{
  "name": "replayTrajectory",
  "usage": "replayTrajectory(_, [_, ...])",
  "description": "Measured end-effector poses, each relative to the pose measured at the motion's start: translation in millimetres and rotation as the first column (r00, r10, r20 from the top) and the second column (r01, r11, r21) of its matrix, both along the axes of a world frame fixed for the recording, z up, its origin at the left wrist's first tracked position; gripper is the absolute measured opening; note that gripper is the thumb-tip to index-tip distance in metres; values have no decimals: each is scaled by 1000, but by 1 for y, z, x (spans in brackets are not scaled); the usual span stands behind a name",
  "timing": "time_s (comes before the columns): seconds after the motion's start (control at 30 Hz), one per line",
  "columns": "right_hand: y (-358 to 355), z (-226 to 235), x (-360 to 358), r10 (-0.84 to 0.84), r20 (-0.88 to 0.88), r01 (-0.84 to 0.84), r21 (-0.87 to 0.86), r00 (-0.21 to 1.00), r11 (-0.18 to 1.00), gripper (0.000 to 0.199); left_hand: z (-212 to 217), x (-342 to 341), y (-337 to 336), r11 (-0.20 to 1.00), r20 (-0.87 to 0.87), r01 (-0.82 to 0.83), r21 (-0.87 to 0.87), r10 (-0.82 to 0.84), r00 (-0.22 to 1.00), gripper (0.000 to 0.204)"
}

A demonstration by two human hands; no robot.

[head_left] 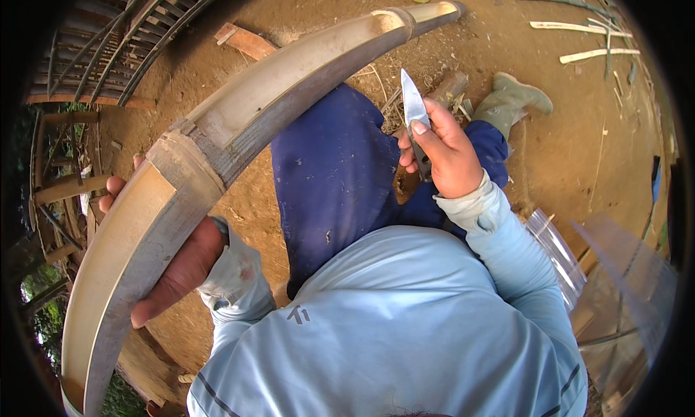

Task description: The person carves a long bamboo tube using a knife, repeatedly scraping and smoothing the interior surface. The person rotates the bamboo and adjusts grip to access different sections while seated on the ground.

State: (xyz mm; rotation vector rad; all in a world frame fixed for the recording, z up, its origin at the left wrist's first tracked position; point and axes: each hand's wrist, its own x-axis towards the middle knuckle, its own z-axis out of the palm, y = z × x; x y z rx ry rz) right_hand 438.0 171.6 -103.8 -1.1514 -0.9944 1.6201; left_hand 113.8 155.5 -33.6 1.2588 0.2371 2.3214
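A long piece of split bamboo [246, 102], pale and hollow on its open face, runs from the lower left up to the top centre. It crosses above my blue-trousered knee. My left hand [190, 261] grips it from below near a thick node [187, 160], with the thumb along the near side and fingertips showing past the far edge. In my right hand [449, 153] is a knife [414, 102], its pointed blade upward and the thumb pressed on the blade's base. The blade is apart from the bamboo.
A slatted bamboo rack [130, 40] stands at the upper left, near a reddish wooden block [246, 40]. Bamboo strips [579, 30] lie on the dirt ground at the upper right. Shavings [394, 109] lie beyond my knee. Clear plastic sheets [557, 254] are by my right elbow.
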Motion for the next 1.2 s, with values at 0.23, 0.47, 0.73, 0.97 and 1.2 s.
replayTrajectory(0.23, [-7,7,15,3,126,1,-34,992,999,23,9,23,-15,996,-52,-92,-15,91,995,126])
replayTrajectory(0.47, [-7,19,20,-35,133,35,-1,991,999,28,17,3,-40,996,-413,91,5,-81,907,117])
replayTrajectory(0.73, [-17,19,14,61,210,-62,-5,976,998,28,2,4,-41,994,-285,109,13,-101,953,114])
replayTrajectory(0.97, [-7,26,9,78,298,-82,1,951,997,29,1,9,-31,974,-300,216,71,-186,936,106])
replayTrajectory(1.2, [15,25,10,29,450,-12,-40,893,999,32,-4,12,-30,947,-166,322,17,-315,934,34])
